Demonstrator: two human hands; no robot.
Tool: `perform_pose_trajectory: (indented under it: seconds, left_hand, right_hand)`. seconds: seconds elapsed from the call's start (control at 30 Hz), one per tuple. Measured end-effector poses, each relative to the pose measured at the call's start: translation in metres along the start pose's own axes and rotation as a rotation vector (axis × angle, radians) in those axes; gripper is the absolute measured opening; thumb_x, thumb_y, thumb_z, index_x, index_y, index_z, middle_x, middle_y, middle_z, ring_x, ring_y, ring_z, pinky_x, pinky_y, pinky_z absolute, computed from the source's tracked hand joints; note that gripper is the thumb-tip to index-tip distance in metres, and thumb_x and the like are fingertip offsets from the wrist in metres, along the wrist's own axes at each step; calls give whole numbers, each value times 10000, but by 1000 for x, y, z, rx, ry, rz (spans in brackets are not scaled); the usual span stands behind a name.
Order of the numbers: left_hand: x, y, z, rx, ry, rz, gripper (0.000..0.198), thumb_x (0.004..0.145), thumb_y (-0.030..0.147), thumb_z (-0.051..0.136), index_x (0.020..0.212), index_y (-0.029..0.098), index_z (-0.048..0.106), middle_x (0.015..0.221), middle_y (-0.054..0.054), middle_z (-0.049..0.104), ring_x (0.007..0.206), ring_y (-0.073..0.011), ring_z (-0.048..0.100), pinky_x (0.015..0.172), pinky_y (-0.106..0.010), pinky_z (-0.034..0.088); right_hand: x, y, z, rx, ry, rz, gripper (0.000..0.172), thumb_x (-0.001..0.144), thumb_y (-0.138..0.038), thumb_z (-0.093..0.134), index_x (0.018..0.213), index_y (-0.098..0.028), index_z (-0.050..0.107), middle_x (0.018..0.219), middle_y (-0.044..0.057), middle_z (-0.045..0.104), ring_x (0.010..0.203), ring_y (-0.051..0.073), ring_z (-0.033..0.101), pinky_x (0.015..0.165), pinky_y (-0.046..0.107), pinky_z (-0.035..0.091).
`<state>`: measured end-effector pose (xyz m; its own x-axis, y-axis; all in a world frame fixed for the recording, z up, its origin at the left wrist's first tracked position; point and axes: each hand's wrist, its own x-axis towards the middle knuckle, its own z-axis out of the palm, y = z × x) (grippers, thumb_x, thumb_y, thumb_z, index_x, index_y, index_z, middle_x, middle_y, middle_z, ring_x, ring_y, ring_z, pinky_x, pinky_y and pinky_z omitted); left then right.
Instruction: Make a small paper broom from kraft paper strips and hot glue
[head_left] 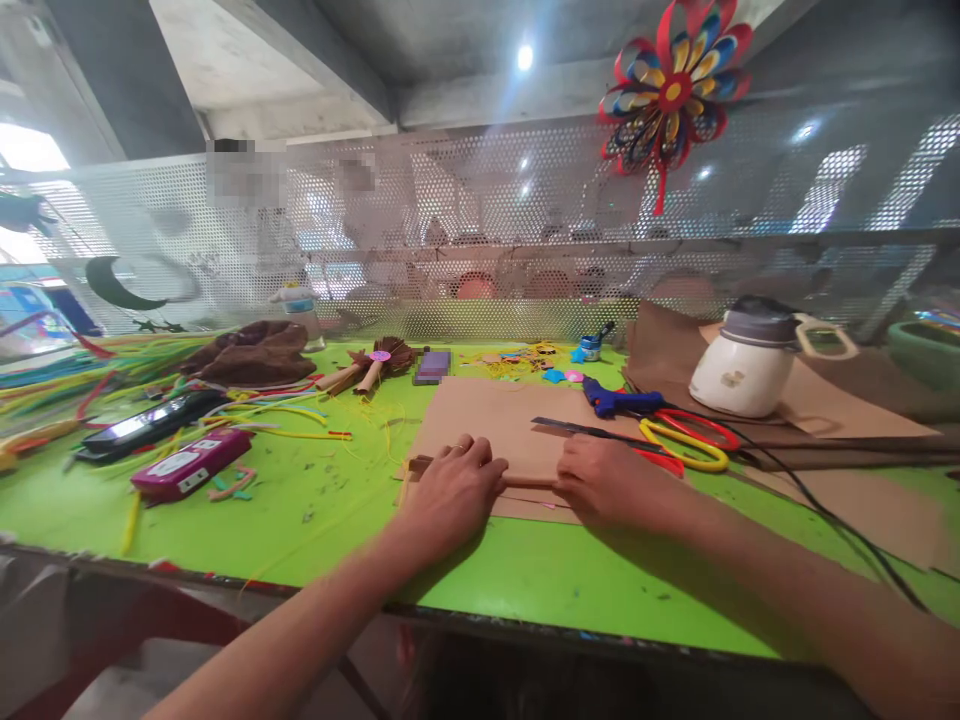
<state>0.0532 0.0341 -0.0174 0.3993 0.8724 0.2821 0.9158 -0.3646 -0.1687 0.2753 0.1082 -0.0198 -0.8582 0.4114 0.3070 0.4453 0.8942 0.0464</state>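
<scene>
A sheet of brown kraft paper [487, 415] lies on the table with its near edge rolled into a narrow tube [531, 482]. My left hand [454, 490] rests over the tube's left part, fingers curled and pressed together on it. Gripping the right part is my right hand [604, 478], its fingers bent round the roll. Another brown sheet [532, 508] shows beneath, nearer to me. Scissors [684, 440] with red and yellow handles lie just beyond my right hand, blades across the paper. A blue glue gun [621, 400] sits behind them.
On the green table [330, 540] at left lie a magenta power strip [191, 465], a phone [150, 425] and coloured pipe cleaners. Brown paper bows [375, 365] lie behind. A white jug [746, 365] stands on brown sheets at right, and a black cord [825, 515] runs toward me.
</scene>
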Motion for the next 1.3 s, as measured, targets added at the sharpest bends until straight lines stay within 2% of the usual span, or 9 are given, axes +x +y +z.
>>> perform_pose_trajectory:
  seconds: [0.13,0.27,0.4,0.47,0.53,0.67,0.8,0.97,1.3]
  left_hand:
    - [1,1,1,-7,4,-14,280,949,318,362,1044,213,604,974,-82,516,936,-235,462,779,-370,411]
    - [5,-2,2,-43,0,-4,265,941,308,387,990,193,621,951,-87,524,921,-232,470,780,-364,415]
    - [9,-4,4,-132,40,17,262,938,268,388,1018,174,619,890,-81,558,880,-218,496,778,-343,419]
    - [9,-5,5,-184,91,4,256,926,244,407,1073,154,596,888,-79,586,872,-210,512,777,-332,418]
    - [10,-7,7,-220,120,-8,214,902,222,447,1005,142,616,860,-71,605,835,-198,525,751,-314,417]
    - [9,-12,12,-221,122,16,193,855,190,507,722,165,644,745,-46,594,737,-171,518,689,-286,399]
    - [10,-17,15,-181,142,65,200,828,159,523,679,180,655,722,-45,590,732,-170,505,691,-285,386]
    - [10,-18,14,-179,134,82,211,835,160,509,699,182,670,756,-55,590,752,-177,503,700,-289,384]
    - [10,-17,12,-259,96,-34,213,848,212,506,941,154,688,823,-83,611,810,-207,571,739,-314,439]
  right_hand:
    - [-6,6,3,185,61,25,248,899,-225,497,714,-153,645,753,75,621,746,180,547,669,295,401]
    - [-5,4,-3,383,72,193,211,877,-284,544,753,-161,661,790,59,644,744,167,559,662,274,411]
    - [-3,4,-5,472,49,349,192,839,-323,575,753,-167,649,719,23,643,638,146,542,562,249,372]
    - [-2,6,-3,489,39,355,199,828,-319,582,721,-163,642,709,19,636,627,140,538,549,243,363]
    - [-1,8,-1,489,34,343,210,824,-310,589,693,-156,644,719,27,633,645,141,544,565,242,374]
    - [-1,7,-2,347,60,246,256,868,-302,554,700,-152,676,754,60,630,736,165,549,650,268,404]
    - [-2,-2,-7,-22,62,21,263,881,-219,523,681,-138,674,756,93,610,814,210,518,717,318,399]
    - [-1,-15,0,-196,121,-13,159,885,-196,500,828,-147,641,803,72,598,817,210,509,708,311,407]
    - [10,-13,15,-285,30,-51,134,852,-142,498,788,-128,616,795,93,629,806,221,554,713,325,438]
